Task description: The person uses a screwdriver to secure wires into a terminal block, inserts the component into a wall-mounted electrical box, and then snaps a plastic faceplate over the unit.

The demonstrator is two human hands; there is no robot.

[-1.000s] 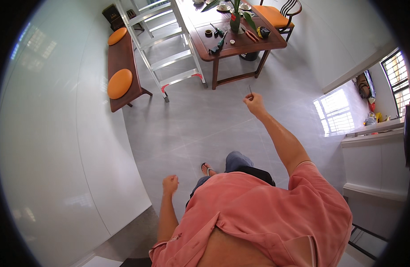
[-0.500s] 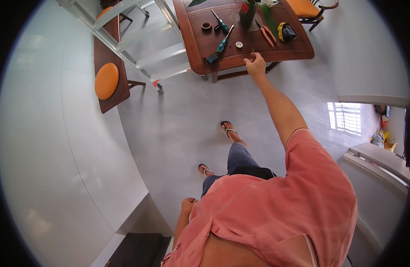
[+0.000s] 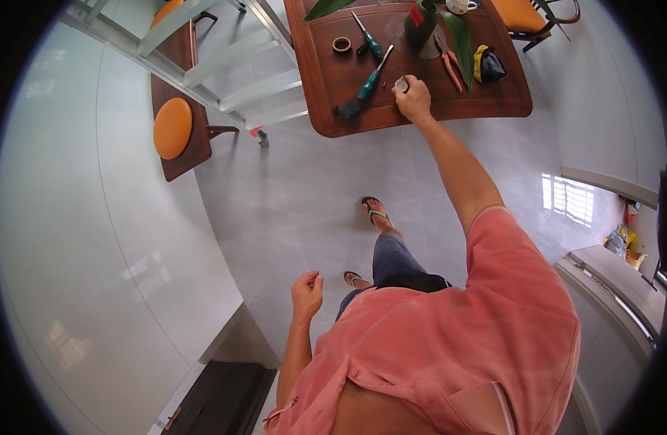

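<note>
At the near edge of the dark wooden table, my right hand is closed on a small round white piece. A thin dark tip shows just above those fingers, too small to name. My left hand is raised at my left side over the floor, its fingers curled in and nothing visible in them. Two screwdrivers with green handles, one farther and one nearer, lie left of my right hand. Pliers with red handles lie to its right.
A dark green bottle-like vase with long leaves stands on the table. Near it are a brown ring, a small dark block and a black-and-yellow bundle. A metal ladder and a bench with an orange cushion are left.
My right hand has moved onto the tabletop and taken hold of the small white piece that lay there. My left hand has risen and come forward from beside my body.
</note>
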